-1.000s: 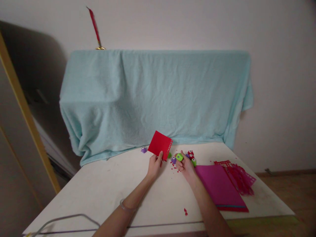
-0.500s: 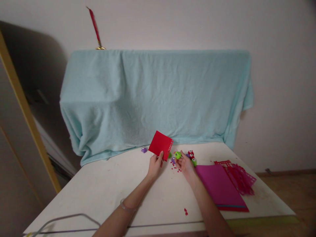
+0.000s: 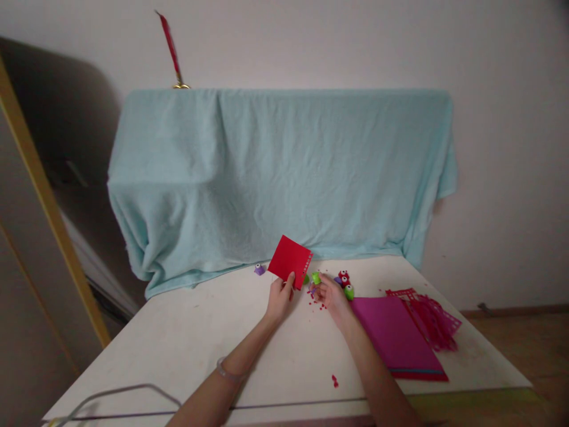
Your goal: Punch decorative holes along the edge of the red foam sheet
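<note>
Reaching forward, the left hand pinches red paper, thumb on top, and the right hand holds a small green thing in bent fingers.

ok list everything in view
table: 1, white, foreground
cloth: 1, light blue, behind table
ribbon: 1, red, above cloth
floor: 1, brown, right
strip: 1, yellow, left
rod: 1, grey, front left
sheet stack: 1, magenta topped, right
cut scraps: pile, red-pink, right
loose bits: many, red, table
eyed pieces: several, purple, red, green, table
green piece: 1, green, centre
red sheet: 1, red, centre
bracelet: 1, pale, left wrist
left hand: 1, holding red sheet
right hand: 1, holding green piece
</note>
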{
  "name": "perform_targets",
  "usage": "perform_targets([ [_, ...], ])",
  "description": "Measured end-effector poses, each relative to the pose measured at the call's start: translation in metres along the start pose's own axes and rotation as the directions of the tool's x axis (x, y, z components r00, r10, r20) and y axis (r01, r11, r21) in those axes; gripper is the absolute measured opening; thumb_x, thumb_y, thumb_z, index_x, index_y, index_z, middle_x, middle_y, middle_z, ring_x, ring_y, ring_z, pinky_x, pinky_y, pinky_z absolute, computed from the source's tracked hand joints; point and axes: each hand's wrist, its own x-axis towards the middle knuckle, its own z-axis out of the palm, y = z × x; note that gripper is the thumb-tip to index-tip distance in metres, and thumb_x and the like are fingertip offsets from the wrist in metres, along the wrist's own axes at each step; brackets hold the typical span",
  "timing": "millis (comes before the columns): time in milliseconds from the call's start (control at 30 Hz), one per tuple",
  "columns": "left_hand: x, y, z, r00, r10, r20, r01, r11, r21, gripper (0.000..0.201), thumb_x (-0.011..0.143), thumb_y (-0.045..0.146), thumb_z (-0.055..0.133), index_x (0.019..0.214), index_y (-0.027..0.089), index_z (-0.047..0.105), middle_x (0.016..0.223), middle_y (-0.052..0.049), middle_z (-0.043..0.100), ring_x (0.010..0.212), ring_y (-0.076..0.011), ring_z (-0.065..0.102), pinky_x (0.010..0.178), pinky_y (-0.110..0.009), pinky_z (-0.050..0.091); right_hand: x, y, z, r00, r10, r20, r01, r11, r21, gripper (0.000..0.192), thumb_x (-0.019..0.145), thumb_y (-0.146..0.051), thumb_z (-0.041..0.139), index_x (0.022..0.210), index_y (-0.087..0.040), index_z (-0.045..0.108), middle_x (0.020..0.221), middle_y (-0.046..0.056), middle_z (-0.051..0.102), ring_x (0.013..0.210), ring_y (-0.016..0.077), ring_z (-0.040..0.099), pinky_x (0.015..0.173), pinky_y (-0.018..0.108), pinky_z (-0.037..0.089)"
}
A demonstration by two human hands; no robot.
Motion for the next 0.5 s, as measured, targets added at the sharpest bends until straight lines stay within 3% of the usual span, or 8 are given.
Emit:
perform_targets([
  [500, -0.0009, 0.0021, 0.0004, 1.000, 0.004, 0.008, -0.004, 1.000, 0.001, 0.056, 0.086, 0.063, 0.045, 0.059, 0.015, 0.055, 0.044, 0.002, 0.047, 0.042, -0.0108, 0.042, 0.046, -0.023, 0.029, 0.0018, 0.0001, 0.0001, 0.998, 0.008, -0.063, -0.010, 1.000, -0.024, 0.035, 0.069, -0.045, 0.071, 0.080, -0.021, 0.048, 0.061, 0.001, 0.065, 0.044, 0.0115, 0.052, 0.044, 0.022, 0.036],
])
